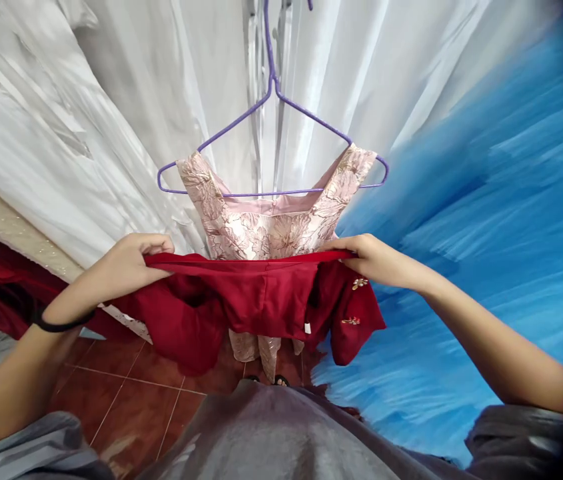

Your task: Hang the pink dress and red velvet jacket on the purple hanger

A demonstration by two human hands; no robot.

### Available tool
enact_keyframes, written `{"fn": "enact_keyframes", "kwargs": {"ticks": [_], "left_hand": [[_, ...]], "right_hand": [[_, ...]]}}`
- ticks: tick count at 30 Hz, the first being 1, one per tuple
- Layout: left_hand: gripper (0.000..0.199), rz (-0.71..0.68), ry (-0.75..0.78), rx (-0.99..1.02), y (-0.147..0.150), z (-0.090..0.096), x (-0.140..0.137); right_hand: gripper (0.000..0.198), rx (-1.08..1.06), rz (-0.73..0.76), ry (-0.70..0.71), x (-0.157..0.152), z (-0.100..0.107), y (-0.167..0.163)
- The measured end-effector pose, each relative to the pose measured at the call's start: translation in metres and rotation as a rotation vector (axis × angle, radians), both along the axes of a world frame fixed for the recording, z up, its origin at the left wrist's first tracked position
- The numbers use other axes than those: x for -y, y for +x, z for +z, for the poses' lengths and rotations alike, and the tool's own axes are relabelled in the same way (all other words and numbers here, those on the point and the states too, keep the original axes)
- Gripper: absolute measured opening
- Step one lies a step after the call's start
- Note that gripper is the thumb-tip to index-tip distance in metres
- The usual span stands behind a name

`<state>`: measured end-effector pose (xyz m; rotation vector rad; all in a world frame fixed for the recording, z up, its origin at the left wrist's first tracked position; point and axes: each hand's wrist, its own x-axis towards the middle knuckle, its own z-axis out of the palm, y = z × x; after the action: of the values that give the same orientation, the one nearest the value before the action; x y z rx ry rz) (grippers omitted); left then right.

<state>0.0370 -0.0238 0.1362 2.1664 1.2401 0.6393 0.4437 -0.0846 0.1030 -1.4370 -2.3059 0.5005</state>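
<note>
A short dark-red top is stretched sideways between my hands. It has loose sleeves, a small white tag near its lower edge and jewelled ornaments at the right. My left hand pinches its upper edge at the left, with a black band on the wrist. At the other end of that edge, my right hand grips the cloth between thumb and fingers. Just behind it, a pink floral brocade dress hangs by its wide straps on a purple hanger. The red top covers the dress's middle.
White draped fabric fills the back and left. A bright blue fluffy garment hangs along the right side. Cream and dark-red garments hang at the left. Below are reddish floor tiles and my own grey clothing.
</note>
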Motion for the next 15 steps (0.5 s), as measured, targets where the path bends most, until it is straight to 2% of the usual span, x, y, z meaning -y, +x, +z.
{"fn": "enact_keyframes", "kwargs": {"ticks": [3, 5, 7, 9, 11, 13, 15], "left_hand": [[0.020, 0.011, -0.208, 0.203, -0.014, 0.009, 0.014], [0.021, 0.124, -0.329, 0.364, -0.024, 0.013, 0.024], [0.023, 0.264, -0.403, 0.533, -0.033, 0.014, 0.032], [0.021, 0.403, -0.401, 0.680, -0.039, 0.013, 0.039], [0.019, 0.513, -0.353, 0.796, -0.042, 0.010, 0.044], [0.016, 0.567, -0.311, 0.873, -0.042, 0.007, 0.049], [0.013, 0.589, -0.280, 0.902, -0.043, 0.004, 0.052]], "right_hand": [[0.051, -0.080, 0.010, -0.005, -0.020, -0.014, -0.026], [0.053, -0.087, 0.073, -0.046, -0.035, -0.023, -0.052], [0.053, -0.107, 0.205, -0.108, -0.045, -0.031, -0.085], [0.063, -0.133, 0.355, -0.157, -0.049, -0.035, -0.125], [0.096, -0.140, 0.435, -0.150, -0.048, -0.039, -0.171], [0.119, -0.133, 0.455, -0.098, -0.049, -0.043, -0.219], [0.119, -0.146, 0.524, -0.071, -0.055, -0.045, -0.263]]}}
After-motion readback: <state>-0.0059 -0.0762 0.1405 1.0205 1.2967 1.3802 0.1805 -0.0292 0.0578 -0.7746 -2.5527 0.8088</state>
